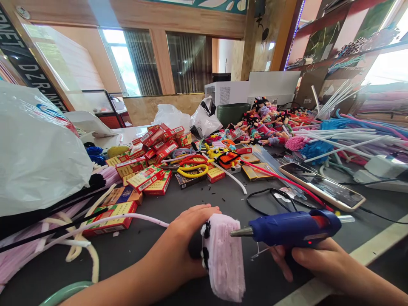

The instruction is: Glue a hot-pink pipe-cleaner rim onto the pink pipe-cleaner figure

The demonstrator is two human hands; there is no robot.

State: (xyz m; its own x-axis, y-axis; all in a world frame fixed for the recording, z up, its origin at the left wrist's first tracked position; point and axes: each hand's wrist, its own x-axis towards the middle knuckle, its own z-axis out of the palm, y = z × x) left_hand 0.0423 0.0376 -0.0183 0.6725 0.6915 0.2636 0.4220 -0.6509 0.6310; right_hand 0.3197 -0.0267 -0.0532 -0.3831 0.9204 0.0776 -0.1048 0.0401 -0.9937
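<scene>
My left hand [183,240] is closed round a fuzzy, pale pink block [225,255] that appears wrapped in pipe cleaner, with black and white patches along its left side. From behind that hand a pale pink pipe cleaner [134,216] runs off to the left. My right hand [314,257] grips a blue hot glue gun [293,228], whose red light is lit. Its metal nozzle is at the block's upper right face, touching it or very near. A clear glue stick [347,219] pokes out of the gun's back. My right fingers are partly hidden beneath the gun.
Red and yellow small boxes [149,178] are piled at the left centre, beside yellow-handled pliers [193,171]. A phone [321,185] lies at the right. Colourful pipe-cleaner dolls [264,119] heap up behind, and a white plastic bag [38,153] bulges at the left.
</scene>
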